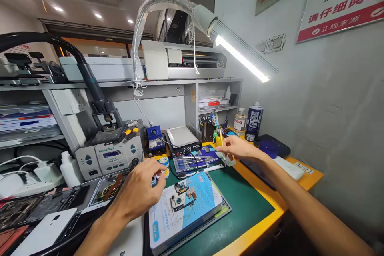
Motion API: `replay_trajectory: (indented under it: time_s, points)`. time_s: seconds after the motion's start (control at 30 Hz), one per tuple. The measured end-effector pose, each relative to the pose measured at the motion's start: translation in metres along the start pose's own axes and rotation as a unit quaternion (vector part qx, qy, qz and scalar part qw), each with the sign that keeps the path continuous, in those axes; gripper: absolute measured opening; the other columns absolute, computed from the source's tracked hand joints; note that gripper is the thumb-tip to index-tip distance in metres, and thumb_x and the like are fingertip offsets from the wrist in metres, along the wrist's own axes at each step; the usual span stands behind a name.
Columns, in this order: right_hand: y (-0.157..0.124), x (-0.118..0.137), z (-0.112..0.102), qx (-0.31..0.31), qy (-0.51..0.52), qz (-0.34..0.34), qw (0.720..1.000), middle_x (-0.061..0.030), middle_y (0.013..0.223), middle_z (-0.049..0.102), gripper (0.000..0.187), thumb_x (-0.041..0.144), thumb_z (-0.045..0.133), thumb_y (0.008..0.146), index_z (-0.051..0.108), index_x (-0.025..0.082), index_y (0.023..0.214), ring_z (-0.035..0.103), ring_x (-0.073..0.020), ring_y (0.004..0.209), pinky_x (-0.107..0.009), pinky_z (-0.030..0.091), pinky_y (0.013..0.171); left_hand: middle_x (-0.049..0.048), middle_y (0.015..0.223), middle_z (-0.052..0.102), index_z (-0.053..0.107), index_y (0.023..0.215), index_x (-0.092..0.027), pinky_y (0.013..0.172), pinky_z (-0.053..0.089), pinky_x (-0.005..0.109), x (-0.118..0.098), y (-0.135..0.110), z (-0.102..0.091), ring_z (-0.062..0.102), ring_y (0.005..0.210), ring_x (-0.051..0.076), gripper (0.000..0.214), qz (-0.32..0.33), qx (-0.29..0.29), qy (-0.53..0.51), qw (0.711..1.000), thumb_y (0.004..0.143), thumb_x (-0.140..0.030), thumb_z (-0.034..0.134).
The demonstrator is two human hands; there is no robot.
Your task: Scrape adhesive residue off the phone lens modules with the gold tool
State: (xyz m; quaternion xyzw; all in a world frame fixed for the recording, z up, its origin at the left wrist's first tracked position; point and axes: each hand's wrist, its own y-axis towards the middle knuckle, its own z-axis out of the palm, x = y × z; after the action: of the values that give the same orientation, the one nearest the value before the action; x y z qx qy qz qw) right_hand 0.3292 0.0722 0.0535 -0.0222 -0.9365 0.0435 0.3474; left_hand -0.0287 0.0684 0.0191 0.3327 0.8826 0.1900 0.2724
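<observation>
Left hand [141, 192]: back turned up, near the front left corner of the green mat [249, 204]. The fingers are curled downward, with their tips at the round tins [163, 167]. Whether they grip anything cannot be told.
Right hand [238, 148]: stretched out over the rear edge of the mat, with thumb and fingers pinched narrow on the slim yellow tool [221, 136].
Slim yellow tool: stands nearly upright out of the right fingertips, at the rear of the bench [303, 180] in front of the shelf unit.
Round tins: small blue-and-white discs at the left edge of the mat, just beside the left fingertips.
White stand [228, 161]: on the mat's rear edge, directly under the right hand.
Printed pad [183, 212]: blue and white, at the front edge of the mat, and carries small camera modules [179, 194].
Tool tray [192, 163]: between the two hands, toward the rear of the mat.
Heating plate [183, 137]: at the back of the bench, behind the tool tray.
Rework station [109, 156]: grey, at the rear left of the bench.
Spray can [254, 122]: dark blue, upright at the rear right, with the clear bottle [240, 122] just beside it.
Dark case [271, 144]: at the right edge of the bench.
Lamp [241, 58]: lit, on a gooseneck above the bench.
</observation>
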Motion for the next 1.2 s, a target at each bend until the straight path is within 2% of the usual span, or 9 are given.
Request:
replay_trajectory:
  time_s: [0.2,0.43,0.57,0.7,0.8,0.9,1.0,1.07,1.2]
  points:
    - [0.021,0.015,-0.004,0.013,-0.131,-0.019,0.991,-0.0072,0.125,0.068,0.029,0.034,0.068,0.099,0.067,0.016,0.122,0.069,-0.0272,0.104,-0.045,0.060,0.087,0.0030,0.086,0.067,0.068,0.089,-0.023,0.077,0.052,0.039,0.000,-0.004,-0.004,0.064,0.082,0.021,0.026,0.019,0.002,0.018,1.000,0.092,-0.033,0.045]
    - [0.044,0.031,0.024,0.014,-0.162,-0.066,0.984,-0.0077,0.126,0.067,0.029,0.033,0.067,0.099,0.066,0.017,0.123,0.069,-0.0269,0.105,-0.045,0.059,0.088,0.0006,0.086,0.067,0.069,0.092,-0.024,0.064,0.052,0.028,0.018,-0.020,-0.010,0.065,0.077,0.016,0.025,-0.008,-0.047,0.020,0.999,0.095,-0.035,0.046]
    - [0.048,0.026,0.037,0.008,-0.121,-0.088,0.989,-0.0067,0.125,0.068,0.029,0.034,0.068,0.098,0.067,0.016,0.122,0.069,-0.0277,0.104,-0.044,0.060,0.087,-0.0001,0.083,0.066,0.069,0.091,-0.024,0.063,0.052,0.025,0.030,-0.024,-0.011,0.064,0.075,0.014,0.024,-0.016,-0.070,0.016,0.997,0.095,-0.034,0.048]
    - [0.045,0.019,0.038,-0.012,-0.040,-0.110,0.993,-0.0063,0.120,0.069,0.028,0.035,0.068,0.099,0.067,0.016,0.120,0.070,-0.0259,0.100,-0.043,0.060,0.084,0.0006,0.083,0.065,0.069,0.091,-0.024,0.067,0.053,0.026,0.034,-0.024,-0.013,0.064,0.077,0.015,0.024,-0.026,-0.076,0.013,0.997,0.096,-0.033,0.047]
    - [0.036,0.020,0.036,-0.045,0.055,-0.127,0.989,-0.0066,0.114,0.070,0.028,0.036,0.065,0.101,0.066,0.016,0.120,0.071,-0.0220,0.092,-0.040,0.061,0.078,0.0018,0.088,0.066,0.068,0.092,-0.024,0.070,0.054,0.028,0.027,-0.027,-0.015,0.064,0.084,0.017,0.025,-0.031,-0.056,0.010,0.998,0.097,-0.035,0.046]
    - [0.019,0.028,0.044,-0.054,0.149,-0.141,0.977,-0.0050,0.104,0.070,0.027,0.038,0.062,0.103,0.065,0.016,0.118,0.070,-0.0170,0.079,-0.033,0.061,0.068,0.0014,0.100,0.068,0.068,0.103,-0.027,0.082,0.057,0.031,0.012,-0.032,-0.018,0.066,0.096,0.019,0.023,-0.029,-0.006,0.002,1.000,0.094,-0.045,0.055]
    - [-0.004,0.036,0.064,-0.023,0.211,-0.151,0.966,0.0018,0.079,0.067,0.029,0.042,0.058,0.104,0.066,0.014,0.105,0.064,-0.0111,0.057,-0.025,0.055,0.052,0.0070,0.123,0.068,0.064,0.122,-0.025,0.095,0.058,0.043,-0.005,-0.034,-0.017,0.066,0.114,0.028,0.054,-0.025,0.069,0.033,0.997,0.079,-0.057,0.071]
    - [-0.014,0.038,0.080,-0.013,0.233,-0.160,0.959,0.0064,0.066,0.061,0.029,0.043,0.061,0.102,0.065,0.015,0.095,0.060,-0.0098,0.049,-0.024,0.053,0.049,0.0124,0.129,0.066,0.062,0.129,-0.021,0.097,0.058,0.050,-0.009,-0.036,-0.013,0.065,0.118,0.035,0.076,-0.015,0.110,0.064,0.992,0.067,-0.062,0.079]
    - [-0.022,0.037,0.096,-0.007,0.237,-0.167,0.957,0.0076,0.060,0.058,0.034,0.049,0.069,0.094,0.059,0.019,0.083,0.058,-0.0112,0.050,-0.025,0.050,0.051,0.0114,0.128,0.068,0.058,0.134,-0.024,0.097,0.057,0.046,-0.001,-0.044,-0.002,0.066,0.117,0.035,0.091,0.028,0.098,0.093,0.990,0.058,-0.068,0.082]
